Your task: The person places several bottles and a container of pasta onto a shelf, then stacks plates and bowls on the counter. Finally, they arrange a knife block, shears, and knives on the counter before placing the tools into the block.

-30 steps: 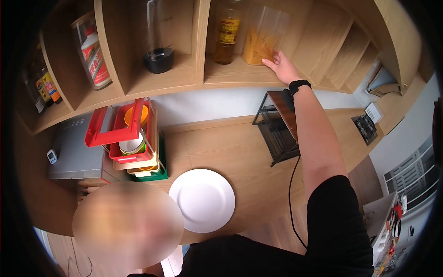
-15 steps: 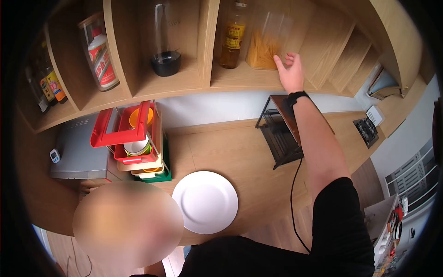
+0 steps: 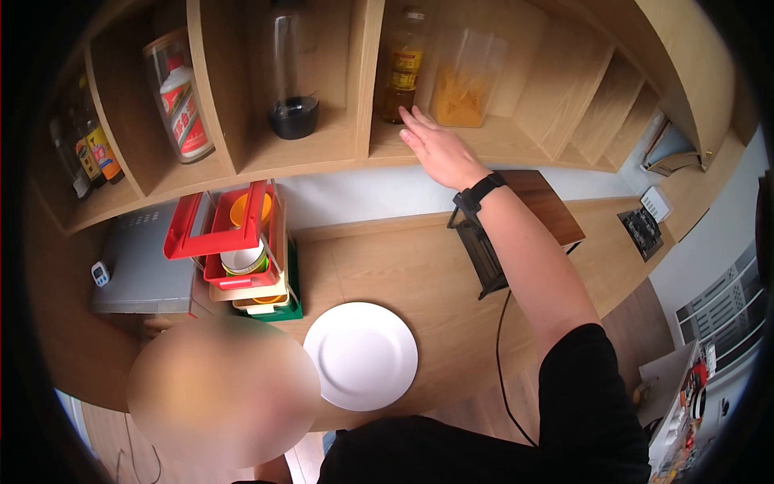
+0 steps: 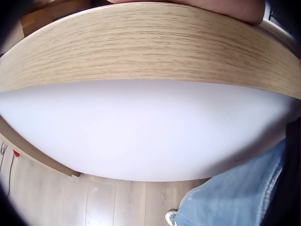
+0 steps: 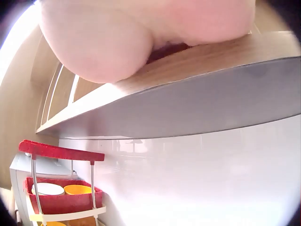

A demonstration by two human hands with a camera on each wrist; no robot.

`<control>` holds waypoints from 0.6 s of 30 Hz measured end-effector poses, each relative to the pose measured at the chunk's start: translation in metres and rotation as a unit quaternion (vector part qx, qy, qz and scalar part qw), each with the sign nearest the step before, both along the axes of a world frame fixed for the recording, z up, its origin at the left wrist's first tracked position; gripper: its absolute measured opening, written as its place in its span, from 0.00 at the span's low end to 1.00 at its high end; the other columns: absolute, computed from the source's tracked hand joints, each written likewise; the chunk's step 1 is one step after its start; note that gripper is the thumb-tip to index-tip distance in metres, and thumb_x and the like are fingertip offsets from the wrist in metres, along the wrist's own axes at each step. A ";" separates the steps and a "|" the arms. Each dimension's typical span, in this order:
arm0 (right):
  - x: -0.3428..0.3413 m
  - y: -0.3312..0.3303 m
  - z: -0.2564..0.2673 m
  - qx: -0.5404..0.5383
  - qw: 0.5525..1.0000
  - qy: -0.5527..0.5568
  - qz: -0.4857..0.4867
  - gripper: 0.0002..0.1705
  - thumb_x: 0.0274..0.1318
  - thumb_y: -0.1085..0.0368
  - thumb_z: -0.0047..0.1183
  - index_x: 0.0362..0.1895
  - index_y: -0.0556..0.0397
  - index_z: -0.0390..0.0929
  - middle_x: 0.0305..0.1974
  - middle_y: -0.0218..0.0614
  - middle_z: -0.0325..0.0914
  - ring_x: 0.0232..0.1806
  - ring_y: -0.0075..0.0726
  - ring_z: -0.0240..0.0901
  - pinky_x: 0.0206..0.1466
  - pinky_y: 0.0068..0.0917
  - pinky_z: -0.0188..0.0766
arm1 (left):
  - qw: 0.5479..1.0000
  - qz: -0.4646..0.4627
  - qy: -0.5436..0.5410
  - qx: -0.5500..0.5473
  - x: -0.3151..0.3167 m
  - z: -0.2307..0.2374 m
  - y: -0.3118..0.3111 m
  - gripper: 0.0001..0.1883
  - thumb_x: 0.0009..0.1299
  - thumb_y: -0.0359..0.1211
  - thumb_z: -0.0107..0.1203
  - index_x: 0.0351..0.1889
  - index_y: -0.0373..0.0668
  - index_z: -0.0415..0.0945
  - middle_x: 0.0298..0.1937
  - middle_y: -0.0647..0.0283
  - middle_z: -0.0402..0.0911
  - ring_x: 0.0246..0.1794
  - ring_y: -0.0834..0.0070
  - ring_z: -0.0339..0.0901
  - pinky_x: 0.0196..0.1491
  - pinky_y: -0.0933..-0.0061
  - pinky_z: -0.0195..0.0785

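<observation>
My right hand [image 3: 442, 152] reaches up to the shelf with its fingers extended. Its fingertips overlap the base of an oil bottle [image 3: 405, 68] with a yellow label. To the right of that bottle stands a clear container [image 3: 461, 93] partly filled with thin yellow sticks that look like dry pasta. In the right wrist view, the palm [image 5: 99, 42] fills the top, just over the shelf edge [image 5: 188, 63]. Only a strip of my left hand [image 4: 225, 7] shows, lying along the top of the wooden counter edge [image 4: 141, 44]; its fingers are hidden.
A white plate [image 3: 360, 355] lies on the counter, near a red tiered carrier [image 3: 222, 222] with bowls. A wood-topped black rack [image 3: 536, 202] stands under the shelf. Farther left on the shelf are a black-based glass vessel [image 3: 294, 117] and a red-and-white bottle [image 3: 184, 113].
My right hand has left the pasta container and moved left to the oil bottle, its fingers now pointing toward the bottle. The container stays on the shelf.
</observation>
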State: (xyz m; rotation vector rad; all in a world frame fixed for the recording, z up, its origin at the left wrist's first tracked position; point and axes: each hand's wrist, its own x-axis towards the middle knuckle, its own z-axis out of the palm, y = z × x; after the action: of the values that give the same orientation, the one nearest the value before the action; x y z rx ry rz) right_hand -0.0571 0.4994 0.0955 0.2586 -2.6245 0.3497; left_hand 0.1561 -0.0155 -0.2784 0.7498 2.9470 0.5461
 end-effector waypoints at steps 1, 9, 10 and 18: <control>0.001 0.001 -0.002 0.000 1.000 -0.004 0.002 0.35 0.78 0.41 0.31 0.78 0.44 0.58 0.80 0.49 0.49 0.75 0.59 0.60 0.76 0.44 0.60 | 1.000 -0.001 0.007 -0.006 0.000 -0.001 0.000 0.34 0.64 0.42 0.58 0.69 0.44 0.67 0.79 0.56 0.61 0.79 0.53 0.55 0.78 0.46 0.47; 0.006 0.017 -0.021 -0.050 0.993 0.102 -0.009 0.31 0.75 0.45 0.43 0.67 0.54 0.74 0.67 0.53 0.72 0.71 0.53 0.66 0.73 0.41 0.63 | 0.999 -0.009 0.050 0.008 -0.006 -0.007 0.001 0.31 0.66 0.42 0.55 0.68 0.43 0.70 0.77 0.55 0.65 0.77 0.55 0.60 0.77 0.48 0.50; 0.014 0.006 -0.021 -0.087 0.989 0.122 0.015 0.28 0.75 0.48 0.45 0.65 0.55 0.76 0.65 0.53 0.75 0.69 0.52 0.70 0.71 0.40 0.66 | 0.999 -0.007 0.041 0.005 -0.005 -0.007 0.001 0.32 0.67 0.41 0.55 0.69 0.42 0.68 0.77 0.54 0.64 0.78 0.54 0.58 0.78 0.49 0.48; 0.182 -0.072 -0.209 -0.097 0.981 -0.165 0.003 0.21 0.68 0.58 0.56 0.57 0.58 0.74 0.52 0.54 0.78 0.51 0.63 0.75 0.54 0.48 0.74 | 1.000 0.009 0.019 -0.008 -0.007 -0.003 0.000 0.32 0.67 0.41 0.56 0.71 0.47 0.67 0.79 0.59 0.62 0.80 0.58 0.56 0.79 0.51 0.48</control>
State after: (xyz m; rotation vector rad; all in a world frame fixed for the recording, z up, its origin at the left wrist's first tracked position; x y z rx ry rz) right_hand 0.1249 0.4277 -0.1135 0.1542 -2.8843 0.7011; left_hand 0.1493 -0.0156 -0.2812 0.7403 2.9916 0.5155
